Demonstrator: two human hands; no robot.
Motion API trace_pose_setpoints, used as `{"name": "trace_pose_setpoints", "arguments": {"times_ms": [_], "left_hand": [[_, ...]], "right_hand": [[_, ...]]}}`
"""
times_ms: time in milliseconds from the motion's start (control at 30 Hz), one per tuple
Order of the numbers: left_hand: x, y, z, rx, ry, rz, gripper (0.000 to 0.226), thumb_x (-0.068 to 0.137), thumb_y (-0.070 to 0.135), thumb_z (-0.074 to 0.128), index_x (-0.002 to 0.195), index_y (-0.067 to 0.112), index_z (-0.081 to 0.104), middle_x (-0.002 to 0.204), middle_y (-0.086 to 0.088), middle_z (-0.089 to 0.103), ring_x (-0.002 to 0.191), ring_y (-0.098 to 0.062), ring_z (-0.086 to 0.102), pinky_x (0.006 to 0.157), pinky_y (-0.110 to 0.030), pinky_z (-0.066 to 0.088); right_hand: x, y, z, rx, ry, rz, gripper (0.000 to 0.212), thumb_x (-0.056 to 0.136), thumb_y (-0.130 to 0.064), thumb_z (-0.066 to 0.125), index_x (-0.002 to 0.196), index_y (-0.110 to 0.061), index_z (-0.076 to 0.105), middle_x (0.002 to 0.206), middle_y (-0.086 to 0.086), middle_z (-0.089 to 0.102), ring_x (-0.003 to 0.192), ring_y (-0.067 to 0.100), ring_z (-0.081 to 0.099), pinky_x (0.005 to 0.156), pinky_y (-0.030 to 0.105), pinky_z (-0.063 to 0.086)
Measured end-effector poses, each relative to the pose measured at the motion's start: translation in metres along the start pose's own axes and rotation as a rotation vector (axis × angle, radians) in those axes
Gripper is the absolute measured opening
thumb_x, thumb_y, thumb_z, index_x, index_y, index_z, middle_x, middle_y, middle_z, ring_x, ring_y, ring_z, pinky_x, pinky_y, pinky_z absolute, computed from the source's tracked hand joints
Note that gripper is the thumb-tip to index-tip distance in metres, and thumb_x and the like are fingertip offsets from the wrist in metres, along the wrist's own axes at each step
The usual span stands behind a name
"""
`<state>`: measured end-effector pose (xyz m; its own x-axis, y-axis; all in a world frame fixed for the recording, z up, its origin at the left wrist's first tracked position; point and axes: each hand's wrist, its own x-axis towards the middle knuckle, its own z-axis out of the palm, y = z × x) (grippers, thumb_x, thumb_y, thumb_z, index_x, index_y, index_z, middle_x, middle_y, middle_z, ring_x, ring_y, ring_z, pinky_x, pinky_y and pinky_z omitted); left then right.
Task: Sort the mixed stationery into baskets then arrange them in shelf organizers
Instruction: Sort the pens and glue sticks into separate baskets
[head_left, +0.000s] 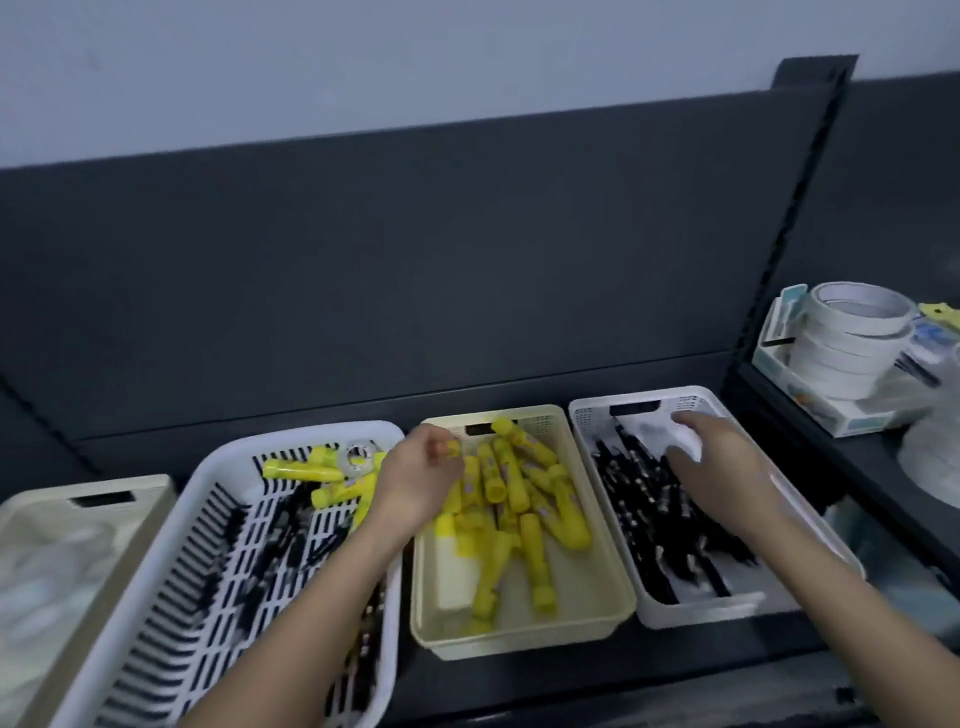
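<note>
On the dark shelf (571, 670), the cream basket (519, 631) in the middle of the row serves as my reference. It holds a loose heap of yellow sticks (530, 525), lying crosswise over one another. My left hand (415, 483) hangs over the left rim of that basket, fingers curled, thumb and fingertips pinched together on a small yellow item (453, 448); blur prevents me from saying just what the item is. Immediately right of the cream basket, nearly touching it, stands a white basket (696, 613) filled with black pens (654, 519). My right hand (727, 467) is over the far half of that white basket, palm down, fingers loosely extended and apart, holding nothing that I can see; whether the fingertips touch the pens cannot be determined. Immediately left of the cream basket sits a large white slatted basket (218, 467), my left forearm crossing above its right side. It contains a mix: more black pens (280, 530), several yellow sticks (301, 470) at the far end, and one clear tape roll (357, 457) among them. Further left again is a second cream basket (52, 509); its pale contents are too blurred to identify. Well to the right of the reference basket, beyond the white one, a stack of white tape rolls (852, 332) stands on the neighbouring shelf section.
</note>
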<state>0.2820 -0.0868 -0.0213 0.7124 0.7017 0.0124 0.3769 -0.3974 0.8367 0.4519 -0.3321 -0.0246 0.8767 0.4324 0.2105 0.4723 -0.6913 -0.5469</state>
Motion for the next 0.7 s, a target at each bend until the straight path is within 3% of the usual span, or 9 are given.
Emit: {"name": "trace_pose_setpoints", "arguments": {"times_ms": [133,267,433,500,600,700], "left_hand": [[0.001,-0.036,-0.049,0.109,0.014,-0.025,0.020,0.085,0.014,0.064,0.104,0.014,0.062,0.095,0.001,0.060,0.087,-0.018,0.057,0.070,-0.025,0.039],[-0.003,-0.071,-0.093,0.197,-0.020,0.004,0.021,0.087,0.019,0.063,0.107,0.014,0.060,0.097,-0.001,0.060,0.085,-0.016,0.054,0.061,-0.027,0.035],[-0.005,-0.117,-0.138,0.368,-0.045,0.063,0.028,0.091,0.023,0.061,0.115,0.011,0.058,0.094,-0.001,0.056,0.078,-0.013,0.049,0.057,-0.021,0.035],[-0.004,-0.134,-0.154,0.460,-0.060,0.064,0.032,0.091,0.024,0.061,0.117,0.006,0.055,0.095,-0.006,0.057,0.078,-0.017,0.052,0.059,-0.026,0.036],[0.001,-0.155,-0.169,0.524,-0.122,-0.040,0.041,0.091,0.034,0.060,0.118,0.005,0.048,0.109,-0.013,0.057,0.094,-0.026,0.057,0.068,-0.030,0.041],[0.004,-0.166,-0.164,0.587,-0.184,-0.074,0.046,0.088,0.048,0.058,0.109,0.009,0.046,0.107,-0.013,0.058,0.093,-0.026,0.056,0.069,-0.033,0.045]], "right_hand": [[-0.014,-0.082,0.036,0.058,-0.058,-0.100,0.012,0.083,-0.005,0.061,0.095,-0.008,0.064,0.110,0.021,0.064,0.106,0.033,0.055,0.078,0.030,0.033],[-0.037,-0.149,0.076,0.078,-0.158,-0.194,0.031,0.087,-0.011,0.059,0.117,-0.008,0.062,0.121,0.010,0.061,0.116,0.027,0.052,0.092,0.026,0.034],[-0.064,-0.210,0.117,0.083,-0.217,-0.306,0.033,0.087,-0.014,0.059,0.120,-0.009,0.061,0.120,0.008,0.060,0.118,0.023,0.050,0.090,0.023,0.033],[-0.074,-0.228,0.130,0.102,-0.234,-0.316,0.034,0.090,-0.016,0.057,0.124,-0.011,0.058,0.122,0.007,0.058,0.118,0.021,0.049,0.088,0.020,0.032],[-0.088,-0.247,0.147,0.147,-0.239,-0.315,0.032,0.091,-0.015,0.056,0.123,-0.012,0.059,0.124,0.007,0.057,0.117,0.020,0.050,0.089,0.018,0.033],[-0.103,-0.258,0.160,0.165,-0.265,-0.266,0.034,0.092,-0.018,0.056,0.126,-0.015,0.057,0.128,0.003,0.055,0.115,0.017,0.052,0.088,0.016,0.034]]}}
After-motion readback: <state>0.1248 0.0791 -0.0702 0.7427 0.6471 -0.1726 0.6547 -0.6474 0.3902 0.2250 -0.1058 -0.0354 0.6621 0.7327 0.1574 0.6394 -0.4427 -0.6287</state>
